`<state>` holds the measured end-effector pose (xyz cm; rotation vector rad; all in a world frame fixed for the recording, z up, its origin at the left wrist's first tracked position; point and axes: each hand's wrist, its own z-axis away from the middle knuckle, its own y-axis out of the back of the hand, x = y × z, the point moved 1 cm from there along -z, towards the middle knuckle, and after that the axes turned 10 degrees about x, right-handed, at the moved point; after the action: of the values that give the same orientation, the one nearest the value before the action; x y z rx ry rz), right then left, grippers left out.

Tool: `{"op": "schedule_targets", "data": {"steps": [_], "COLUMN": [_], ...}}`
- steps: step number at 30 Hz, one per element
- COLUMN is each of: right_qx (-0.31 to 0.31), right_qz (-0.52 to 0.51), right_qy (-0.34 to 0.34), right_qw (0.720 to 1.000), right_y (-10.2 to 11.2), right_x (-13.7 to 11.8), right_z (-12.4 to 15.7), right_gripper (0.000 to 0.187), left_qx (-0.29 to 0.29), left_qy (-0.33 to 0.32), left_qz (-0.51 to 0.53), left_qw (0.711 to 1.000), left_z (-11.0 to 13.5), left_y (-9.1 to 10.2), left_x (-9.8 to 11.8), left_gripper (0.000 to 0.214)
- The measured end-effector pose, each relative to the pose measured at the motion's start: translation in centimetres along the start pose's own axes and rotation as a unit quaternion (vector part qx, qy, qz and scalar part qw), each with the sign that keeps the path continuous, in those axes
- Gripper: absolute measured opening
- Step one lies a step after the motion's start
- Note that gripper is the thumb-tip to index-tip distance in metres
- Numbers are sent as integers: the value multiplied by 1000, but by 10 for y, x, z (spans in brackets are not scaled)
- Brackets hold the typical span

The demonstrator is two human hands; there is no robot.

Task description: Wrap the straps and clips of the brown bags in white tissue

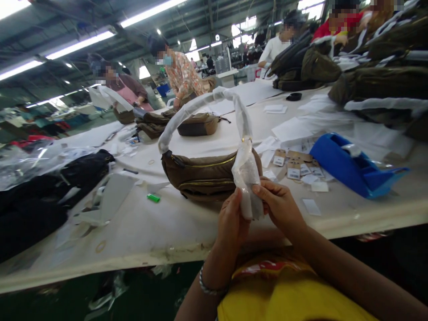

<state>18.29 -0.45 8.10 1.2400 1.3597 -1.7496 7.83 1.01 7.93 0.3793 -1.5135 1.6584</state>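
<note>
A brown-olive shoulder bag [203, 176] with gold zips stands on the table in front of me. Its strap [200, 104] arches above it, wrapped in white translucent sheeting. At the bag's right end a loose tail of the white wrapping [246, 178] hangs down. My left hand [232, 218] pinches the lower left side of this tail. From the right, my right hand [276, 200] grips the same tail between thumb and fingers. Both hands are closed, close together near the table's front edge. What lies inside the wrapping between my fingers is hidden.
A blue tape dispenser [351, 165] and cardboard tags [294, 167] lie to the right. Dark bags [377, 84] are piled at the back right. A green lighter [153, 197] and black fabric [50, 200] lie left. Several people [183, 73] work across the table.
</note>
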Motion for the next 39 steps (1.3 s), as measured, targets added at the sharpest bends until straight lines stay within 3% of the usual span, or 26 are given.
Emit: {"op": "schedule_targets", "data": {"steps": [2, 5, 10, 13, 16, 18, 19, 21, 22, 23, 25, 27, 30, 32, 37, 39], "right_qx": [-14, -19, 4, -5, -9, 8, 27, 80, 105, 124, 135, 117, 91, 84, 72, 73], "right_qz": [-12, -6, 115, 164, 156, 189, 225, 301, 325, 335, 328, 313, 311, 310, 304, 305], "right_qy": [1, 9, 74, 116, 115, 93, 85, 89, 96, 103, 103, 95, 100, 103, 86, 85], "right_qw": [1000, 1000, 991, 979, 981, 977, 970, 946, 935, 928, 929, 938, 941, 941, 946, 946], "right_y": [0, 0, 0, 4, 18, 32, 39, 53, 58, 62, 65, 65, 64, 64, 65, 66], "right_x": [0, 2, -4, -3, 10, 23, 29, 41, 45, 49, 54, 58, 64, 70, 79, 76], "right_z": [-3, -7, -18, -28, -31, -31, -31, -33, -34, -36, -40, -42, -45, -47, -60, -69], "right_gripper": [22, 22, 25, 29, 36, 36, 34, 29, 29, 30, 38, 44, 45, 45, 43, 41], "left_qx": [-29, -27, -37, -4, 42, 109, 160, 265, 306, 340, 397, 413, 379, 346, 247, 237], "left_qy": [27, 45, 64, -16, -109, -192, -253, -377, -420, -452, -490, -500, -462, -445, -426, -419], "left_qz": [21, 29, -42, -182, -284, -367, -420, -510, -524, -520, -481, -428, -376, -367, -376, -374], "left_qw": [999, 998, 996, 983, 952, 904, 857, 726, 675, 640, 610, 629, 708, 740, 785, 792], "left_z": [-1, -3, -16, -27, -31, -28, -26, -24, -25, -28, -39, -55, -80, -91, -92, -87], "left_y": [1, 4, 10, 23, 41, 54, 61, 75, 83, 92, 110, 127, 145, 149, 132, 128], "left_x": [0, 0, 7, 13, 19, 26, 31, 45, 53, 62, 83, 106, 137, 152, 154, 148], "left_gripper": [33, 32, 35, 42, 48, 44, 39, 32, 31, 31, 37, 47, 53, 53, 47, 46]}}
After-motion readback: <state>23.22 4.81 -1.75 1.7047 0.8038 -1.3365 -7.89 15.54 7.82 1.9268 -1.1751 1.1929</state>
